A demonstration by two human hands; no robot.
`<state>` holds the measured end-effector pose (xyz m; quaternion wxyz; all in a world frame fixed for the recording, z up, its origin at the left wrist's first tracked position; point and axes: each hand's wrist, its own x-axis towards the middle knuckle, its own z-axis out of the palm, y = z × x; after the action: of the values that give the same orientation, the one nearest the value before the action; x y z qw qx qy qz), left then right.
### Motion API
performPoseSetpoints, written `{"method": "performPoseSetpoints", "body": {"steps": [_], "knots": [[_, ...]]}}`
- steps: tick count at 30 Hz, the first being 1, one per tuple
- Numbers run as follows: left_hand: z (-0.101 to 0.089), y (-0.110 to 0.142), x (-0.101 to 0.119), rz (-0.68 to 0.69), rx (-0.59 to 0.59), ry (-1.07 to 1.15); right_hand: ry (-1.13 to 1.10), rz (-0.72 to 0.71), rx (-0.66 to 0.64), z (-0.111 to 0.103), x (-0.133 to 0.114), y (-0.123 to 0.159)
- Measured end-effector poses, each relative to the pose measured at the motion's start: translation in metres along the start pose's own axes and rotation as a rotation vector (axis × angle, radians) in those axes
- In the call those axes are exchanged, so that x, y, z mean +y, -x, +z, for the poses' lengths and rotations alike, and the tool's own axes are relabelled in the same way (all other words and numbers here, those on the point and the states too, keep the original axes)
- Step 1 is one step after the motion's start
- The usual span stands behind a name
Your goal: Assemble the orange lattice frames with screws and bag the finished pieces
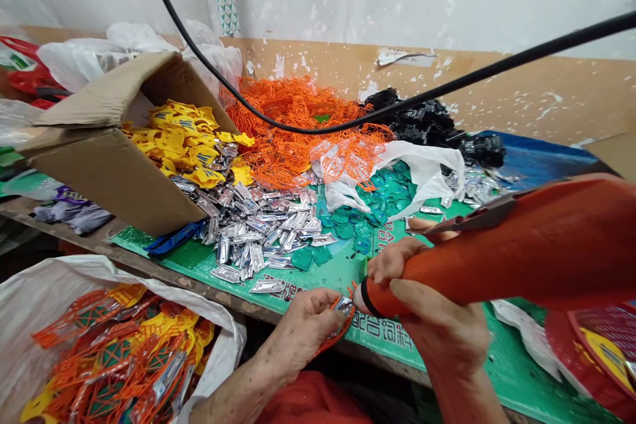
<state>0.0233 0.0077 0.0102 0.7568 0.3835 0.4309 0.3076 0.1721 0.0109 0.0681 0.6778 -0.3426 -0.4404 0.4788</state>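
Observation:
My left hand (301,338) grips a small orange plastic lattice piece (342,328) with a silver metal part (342,305) at its edge. My right hand (427,321) is closed around a handheld tool wrapped in orange fabric (501,258), and the tool's dark tip sits right by the silver part. Both hands are at the front edge of a green-covered bench (342,291). Loose silver metal parts (258,235) lie heaped beyond them, with green plastic pieces (345,232) to their right.
Orange lattice pieces (293,126), yellow pieces (183,142) and black parts (427,122) lie heaped behind a cardboard box (109,172). A black cable (318,130) crosses overhead. A white sack (44,318) of orange-and-yellow pieces stands front left, and a red basket (586,358) front right.

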Motion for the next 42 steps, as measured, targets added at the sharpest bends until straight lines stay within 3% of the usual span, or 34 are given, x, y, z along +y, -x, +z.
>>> {"method": "performPoseSetpoints", "body": {"steps": [7,13,19,24,28,32,42], "knots": [[0.002,0.003,0.001,0.017,0.004,-0.033,0.011,0.011,0.07,0.003,0.001,0.002],[0.001,0.002,-0.006,0.041,-0.047,-0.024,0.025,0.01,0.047,0.005,0.005,0.0],[-0.001,0.003,-0.005,0.034,-0.015,-0.018,-0.053,0.002,0.055,0.005,-0.004,-0.002],[-0.012,0.007,0.0,0.017,-0.006,0.068,0.067,-0.211,0.302,-0.023,-0.008,-0.021],[-0.022,0.009,0.003,-0.02,-0.014,0.101,0.196,-0.241,0.45,-0.054,0.006,-0.037],[-0.027,0.01,0.005,-0.047,-0.026,0.111,0.234,-0.226,0.474,-0.071,0.023,-0.042],[-0.029,0.013,0.009,-0.057,0.046,0.038,0.26,-0.2,0.478,-0.077,0.035,-0.041]]}}
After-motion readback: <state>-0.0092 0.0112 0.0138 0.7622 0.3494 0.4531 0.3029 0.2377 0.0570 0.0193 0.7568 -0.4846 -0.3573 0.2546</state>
